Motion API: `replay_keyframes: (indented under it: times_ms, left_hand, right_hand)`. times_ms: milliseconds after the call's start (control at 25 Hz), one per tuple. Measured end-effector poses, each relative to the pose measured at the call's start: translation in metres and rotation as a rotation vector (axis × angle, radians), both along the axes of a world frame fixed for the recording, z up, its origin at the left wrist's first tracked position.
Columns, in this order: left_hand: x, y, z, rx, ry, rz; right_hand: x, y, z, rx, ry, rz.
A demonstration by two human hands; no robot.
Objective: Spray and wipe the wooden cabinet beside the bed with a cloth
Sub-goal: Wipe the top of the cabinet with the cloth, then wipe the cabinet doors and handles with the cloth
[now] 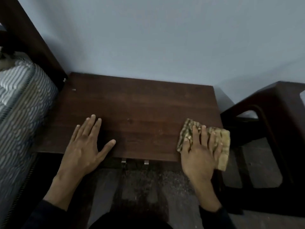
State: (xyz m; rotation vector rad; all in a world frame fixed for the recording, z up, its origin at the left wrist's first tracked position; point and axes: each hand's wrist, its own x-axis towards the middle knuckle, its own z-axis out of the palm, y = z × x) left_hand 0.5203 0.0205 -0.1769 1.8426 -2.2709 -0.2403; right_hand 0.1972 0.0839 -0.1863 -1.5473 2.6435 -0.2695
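The dark wooden cabinet (pixel 140 109) stands against the wall, seen from above. My left hand (pixel 84 146) lies flat on its front left part, fingers spread, holding nothing. My right hand (pixel 200 152) presses flat on a folded tan patterned cloth (pixel 222 142) at the cabinet's front right corner, where the cloth hangs slightly over the right edge. No spray bottle is in view.
The bed's striped mattress (pixel 23 103) and dark headboard (pixel 28 35) border the cabinet on the left. A dark stool (pixel 270 123) stands close on the right. Two metal handles (pixel 133 161) stick out under the cabinet's front edge. Speckled floor lies below.
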Motion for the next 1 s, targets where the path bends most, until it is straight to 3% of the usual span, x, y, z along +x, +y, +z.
replay_keyframes:
  times_ms: [120,360,520,640,880,960,1000]
  left_hand:
    - [0.044,0.008,-0.025,-0.102,0.066,0.020]
    - [0.128,0.032,-0.065,-0.316,0.170,0.053]
    - [0.132,0.061,-0.075,-0.327,0.210,0.043]
    - [0.125,0.100,-0.078,-0.313,0.191,0.009]
    - [0.104,0.168,-0.088,-0.184,0.123,-0.128]
    - [0.104,0.183,-0.094,-0.147,0.065,-0.170]
    - [0.104,0.189,-0.098,-0.132,0.038,-0.187]
  right_hand:
    - [0.083,-0.003,-0.005,-0.045,-0.064,-0.013]
    - [0.273,-0.023,-0.028,-0.247,-0.011,0.724]
    - [0.227,-0.022,-0.045,-0.305,0.297,1.054]
    - [0.190,-0.009,-0.040,-0.310,0.381,1.110]
    - [0.172,0.035,-0.036,-0.134,0.663,1.126]
    - [0.159,0.056,-0.043,-0.203,0.577,1.058]
    - [0.155,0.071,-0.049,-0.283,0.442,0.983]
